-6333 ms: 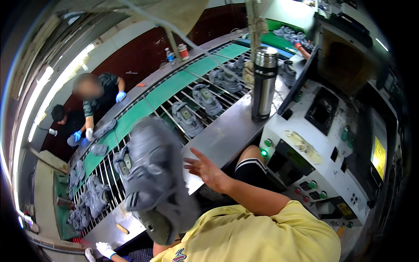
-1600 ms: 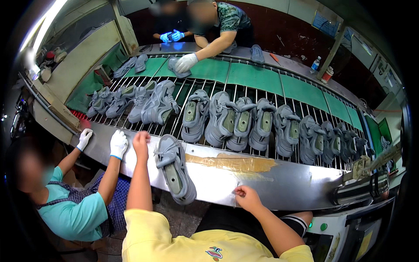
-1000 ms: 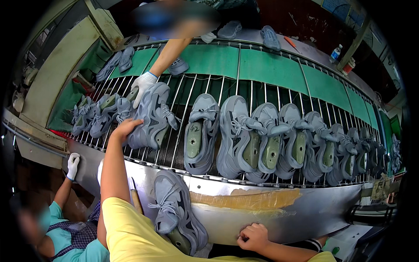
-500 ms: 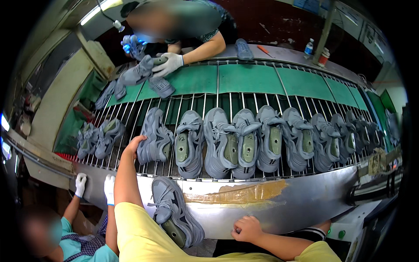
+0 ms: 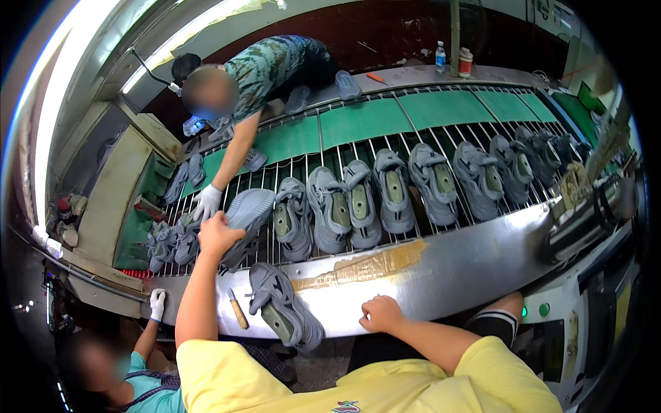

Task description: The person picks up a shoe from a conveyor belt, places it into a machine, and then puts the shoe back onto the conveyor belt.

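Note:
My left hand (image 5: 219, 236) is closed on a grey sneaker (image 5: 249, 208), which is tipped so that its sole faces up, above the metal rods of the rack. Right beside my fingers is a co-worker's white-gloved hand (image 5: 206, 202); whether it touches the sneaker I cannot tell. My right hand (image 5: 382, 314), loosely curled with nothing visible in it, is at the front edge of the metal ledge (image 5: 468, 265). Between my arms, another grey sneaker (image 5: 284, 308) with a green insert lies on the ledge, next to a short tool with a yellowish handle (image 5: 239, 313).
A row of grey sneakers (image 5: 394, 193) stands on the rack to the right, with several more (image 5: 165, 242) at the left. Green sheeting (image 5: 365, 124) runs behind. Across the rack a co-worker leans over; another person's gloved hand (image 5: 158, 303) is at the lower left.
The sneaker at my left hand has turned from upright to sole up. The co-worker opposite has reached a gloved hand down to it. My view has shifted; the short tool is now visible.

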A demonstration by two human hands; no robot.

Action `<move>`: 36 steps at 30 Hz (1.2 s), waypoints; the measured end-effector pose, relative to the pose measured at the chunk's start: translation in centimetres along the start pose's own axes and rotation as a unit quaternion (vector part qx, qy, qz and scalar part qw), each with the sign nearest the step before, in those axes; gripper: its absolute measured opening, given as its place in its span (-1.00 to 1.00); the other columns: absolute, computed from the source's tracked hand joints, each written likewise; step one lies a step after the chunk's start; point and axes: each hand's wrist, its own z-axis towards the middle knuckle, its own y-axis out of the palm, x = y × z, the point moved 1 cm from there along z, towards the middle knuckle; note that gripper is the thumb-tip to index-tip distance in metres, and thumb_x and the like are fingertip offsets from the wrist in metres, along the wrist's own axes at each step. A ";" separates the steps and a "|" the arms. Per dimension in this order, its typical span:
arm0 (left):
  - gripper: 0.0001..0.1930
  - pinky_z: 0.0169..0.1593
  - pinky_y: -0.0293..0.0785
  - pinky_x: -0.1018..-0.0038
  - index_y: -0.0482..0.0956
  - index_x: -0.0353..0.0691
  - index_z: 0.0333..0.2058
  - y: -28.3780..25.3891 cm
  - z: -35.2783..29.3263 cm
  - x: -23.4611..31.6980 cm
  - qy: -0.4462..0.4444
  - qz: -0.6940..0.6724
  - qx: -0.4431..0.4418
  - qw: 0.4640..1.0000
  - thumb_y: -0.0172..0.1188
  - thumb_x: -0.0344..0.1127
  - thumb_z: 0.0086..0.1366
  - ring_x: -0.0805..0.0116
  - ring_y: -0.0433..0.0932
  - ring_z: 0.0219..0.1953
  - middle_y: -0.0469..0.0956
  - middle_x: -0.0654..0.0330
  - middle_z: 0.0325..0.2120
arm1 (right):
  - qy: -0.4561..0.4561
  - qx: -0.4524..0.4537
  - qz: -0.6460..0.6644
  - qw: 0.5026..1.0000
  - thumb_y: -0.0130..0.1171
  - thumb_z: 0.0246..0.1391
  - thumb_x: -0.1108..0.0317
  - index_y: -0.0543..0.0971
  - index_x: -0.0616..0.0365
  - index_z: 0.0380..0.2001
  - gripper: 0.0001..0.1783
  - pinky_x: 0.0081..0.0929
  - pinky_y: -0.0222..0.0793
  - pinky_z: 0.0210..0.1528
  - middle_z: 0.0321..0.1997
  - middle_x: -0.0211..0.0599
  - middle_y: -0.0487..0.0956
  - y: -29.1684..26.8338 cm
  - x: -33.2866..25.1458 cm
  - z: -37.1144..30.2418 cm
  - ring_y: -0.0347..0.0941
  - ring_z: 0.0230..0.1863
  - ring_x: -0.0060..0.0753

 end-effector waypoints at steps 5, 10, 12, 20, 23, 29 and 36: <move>-0.65 -0.35 0.43 0.49 0.31 -0.23 -0.42 -6.8 -12.8 -7.2 -0.079 -0.472 0.036 0.877 0.26 -0.38 -0.20 0.34 0.46 -0.42 0.42 0.23 -0.50 | -0.004 0.000 0.093 0.996 0.16 -0.29 0.29 0.52 0.07 -0.64 -0.89 -0.33 0.36 -0.37 -0.65 -0.35 0.49 0.2 0.7 -0.6 0.42 -0.51 -0.28; -0.23 0.22 0.20 0.07 0.15 -0.39 0.17 -7.5 -26.0 -3.0 -0.009 -0.913 -0.097 0.396 0.08 -0.13 -0.02 -0.05 0.28 0.15 0.28 -0.09 0.13 | 0.130 -0.093 0.480 0.863 0.09 -0.06 0.35 0.52 0.19 -0.24 -0.73 -0.52 0.33 -0.34 -0.51 -0.41 0.50 -0.7 0.9 0.0 0.40 -0.47 -0.54; -0.14 0.17 0.27 0.06 0.16 -0.35 0.18 -0.9 -27.6 -3.8 0.015 -0.924 -0.088 0.372 0.13 0.13 0.01 -0.08 0.31 0.11 0.27 -0.10 0.12 | 0.127 -0.106 0.578 0.799 0.06 -0.01 0.37 0.41 0.20 0.00 -0.56 -0.56 0.32 -0.22 -0.34 -0.37 0.52 -3.7 -0.7 0.5 0.40 -0.33 -0.56; -0.11 0.01 0.39 -0.04 0.19 -0.28 0.17 -1.5 -30.2 23.5 0.144 -0.890 -0.412 0.134 0.10 0.31 0.06 -0.05 0.40 -0.01 0.36 -0.08 0.02 | -0.098 0.023 0.772 0.627 -0.01 0.02 0.18 -0.17 -0.21 0.36 -0.12 -0.36 0.12 0.12 0.23 -0.21 0.23 -21.9 -4.3 -3.6 0.24 0.10 -0.36; -0.12 0.06 0.32 -0.11 0.17 -0.26 0.19 -3.5 -33.9 32.6 0.087 -0.812 -0.513 0.265 -0.06 0.36 0.09 -0.17 0.40 0.00 0.36 -0.13 0.04 | -0.172 0.204 0.753 0.602 -0.08 -0.07 0.25 -0.13 -0.13 0.35 -0.13 -0.33 0.10 0.19 0.28 -0.20 0.18 -27.1 -3.8 -10.7 0.19 0.19 -0.24; -0.23 -0.05 0.46 0.06 0.29 -0.32 0.11 -0.5 -42.6 46.1 0.083 -0.640 -0.761 0.067 -0.10 0.14 0.01 -0.24 0.46 -0.12 0.39 -0.16 0.00 | -0.063 0.597 0.685 0.412 -0.13 -0.05 0.14 0.27 0.08 0.09 -0.42 -0.46 0.21 -0.35 -0.26 -0.19 0.44 -33.1 -3.0 -26.0 0.25 -0.41 -0.33; -0.33 0.18 0.25 0.24 0.19 -0.23 0.20 -3.3 -56.9 51.2 0.045 -0.283 -0.934 -0.214 -0.02 0.07 0.22 0.04 0.35 0.09 0.29 -0.12 0.11 | -0.128 0.543 0.626 0.545 -0.06 -0.06 -0.29 0.05 0.23 0.28 0.00 -0.10 0.18 0.23 0.29 0.16 0.14 -30.7 -5.3 -42.8 0.23 0.22 0.03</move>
